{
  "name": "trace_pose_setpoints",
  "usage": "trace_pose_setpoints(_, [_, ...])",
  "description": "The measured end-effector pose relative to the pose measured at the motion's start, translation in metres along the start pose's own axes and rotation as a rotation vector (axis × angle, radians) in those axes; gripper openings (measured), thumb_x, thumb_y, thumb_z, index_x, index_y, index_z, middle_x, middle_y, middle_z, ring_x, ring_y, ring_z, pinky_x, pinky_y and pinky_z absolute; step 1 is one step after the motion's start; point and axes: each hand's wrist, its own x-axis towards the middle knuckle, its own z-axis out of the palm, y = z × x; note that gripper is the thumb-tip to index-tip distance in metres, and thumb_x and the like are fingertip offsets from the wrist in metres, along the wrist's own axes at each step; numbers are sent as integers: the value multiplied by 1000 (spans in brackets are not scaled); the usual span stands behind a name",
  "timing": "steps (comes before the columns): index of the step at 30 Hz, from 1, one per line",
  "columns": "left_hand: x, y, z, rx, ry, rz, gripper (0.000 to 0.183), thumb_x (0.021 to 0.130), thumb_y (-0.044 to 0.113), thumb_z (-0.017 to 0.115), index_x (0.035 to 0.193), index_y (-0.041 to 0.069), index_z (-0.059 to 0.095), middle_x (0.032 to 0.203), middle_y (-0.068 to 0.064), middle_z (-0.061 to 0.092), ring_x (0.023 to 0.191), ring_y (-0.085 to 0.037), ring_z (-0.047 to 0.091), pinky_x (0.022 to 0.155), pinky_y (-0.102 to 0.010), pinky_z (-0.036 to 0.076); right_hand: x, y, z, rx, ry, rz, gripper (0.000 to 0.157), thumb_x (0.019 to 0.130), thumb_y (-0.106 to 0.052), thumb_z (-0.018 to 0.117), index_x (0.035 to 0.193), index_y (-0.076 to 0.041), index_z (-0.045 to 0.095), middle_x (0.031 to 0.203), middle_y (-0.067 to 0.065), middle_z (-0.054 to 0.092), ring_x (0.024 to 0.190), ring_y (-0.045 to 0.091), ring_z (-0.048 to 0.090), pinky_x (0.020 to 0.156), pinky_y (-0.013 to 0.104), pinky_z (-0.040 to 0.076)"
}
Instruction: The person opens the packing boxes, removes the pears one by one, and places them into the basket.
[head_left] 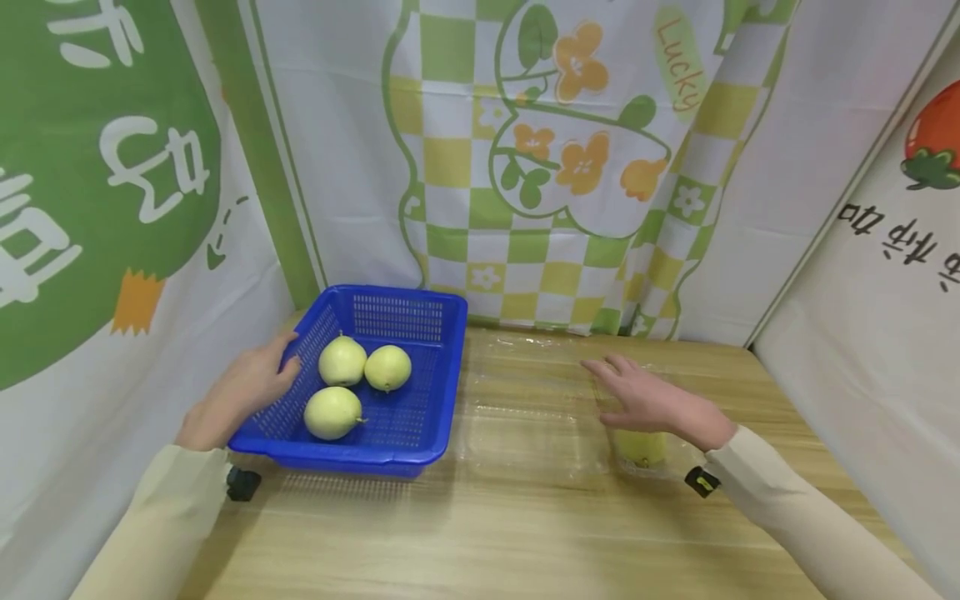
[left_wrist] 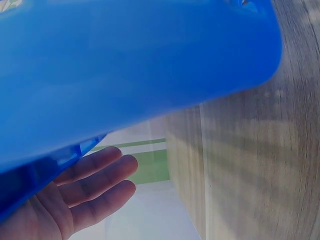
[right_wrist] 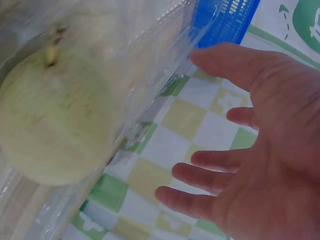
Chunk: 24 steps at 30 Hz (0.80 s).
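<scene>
My left hand (head_left: 243, 383) holds the left rim of a blue plastic basket (head_left: 453, 375), thumb over the inner side. In the left wrist view its other fingers (left_wrist: 102, 177) stretch out beneath the rim, outside the wall. Three round yellow-green pears (head_left: 333, 412) lie in the basket. My right hand (head_left: 660, 400), fingers spread and holding nothing, hovers over the right end of a clear plastic container (head_left: 517, 442). Another pear (right_wrist: 55, 115) sits in that end, partly hidden under the hand in the head view, its stem showing in the right wrist view.
Basket and container stand side by side on a wood-grain table (head_left: 480, 550). A checked, flowered curtain (head_left: 555, 275) hangs along the back edge. Printed fabric walls (head_left: 112, 350) close in the left and right sides.
</scene>
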Motion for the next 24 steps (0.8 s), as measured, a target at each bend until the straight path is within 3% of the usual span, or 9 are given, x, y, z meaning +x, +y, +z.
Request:
trace_pose_setpoints(5, [-1,2,-1,-9,-2,0,53,95,22,40,139,-6,31,128,-36,45,107,-53,48,87,-63,39,-9,9,4,31,-81,59,88,78,-31,72,148,-18,20,133,21,38,120,39,41,90,53,44])
trace_pose_setpoints(11, [0,1,2,7,8,24,53,94,21,41,138,-7,32,121,-37,49,98,-52,54,81,-61,43,-19,17,8,43,-140,137,77,80,-32,68,145,-16,31,127,22,42,115,35,44,84,50,46])
trace_pose_setpoints(19, [-1,-1,3,2,22,19,52,95,21,41,138,-6,33,121,-37,49,99,-52,54,81,-61,43,-26,28,19,46,-127,168,65,81,-41,66,136,-14,45,125,19,46,108,32,50,79,48,48])
trace_pose_setpoints(24, [-2,1,1,-1,10,8,52,95,21,40,139,-6,32,121,-38,48,100,-52,53,82,-61,42,-28,28,27,24,-57,136,60,79,-41,68,128,-11,52,111,16,51,92,25,54,72,43,49])
